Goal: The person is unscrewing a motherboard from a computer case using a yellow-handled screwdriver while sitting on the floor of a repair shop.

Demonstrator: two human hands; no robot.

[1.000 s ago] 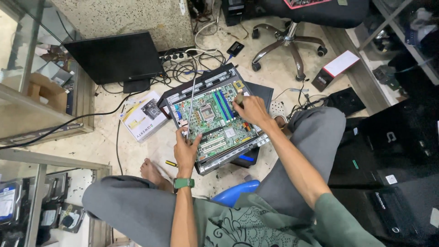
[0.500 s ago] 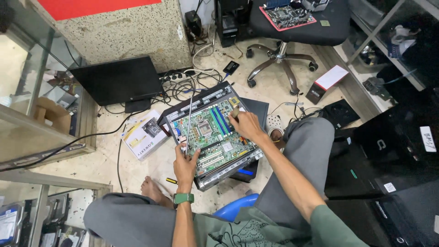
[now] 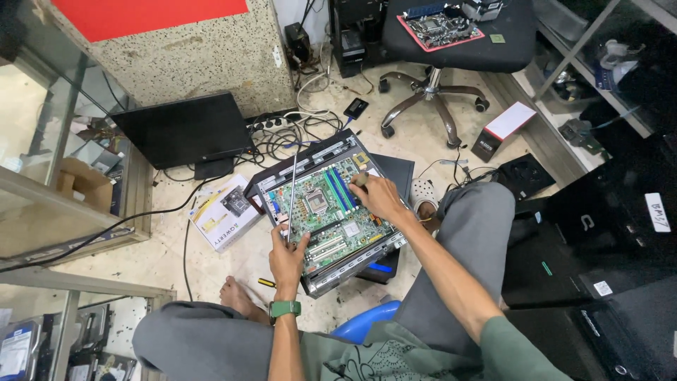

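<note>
Speckled floor tiles (image 3: 437,141) carry an open black computer case (image 3: 326,212), its green motherboard (image 3: 328,208) facing up between the seated person's knees. Left hand (image 3: 288,255) rests at the board's near edge, fingers closed around a long thin metal rod (image 3: 292,190). Right hand (image 3: 379,197) presses on the board's far right corner, fingers curled; what they grip cannot be told. Just left of the case lies a white-and-yellow flat box (image 3: 224,212). Farther right, a red-and-white box (image 3: 504,129) stands below the office chair (image 3: 451,42). A red panel (image 3: 148,14) tops the stone pillar.
</note>
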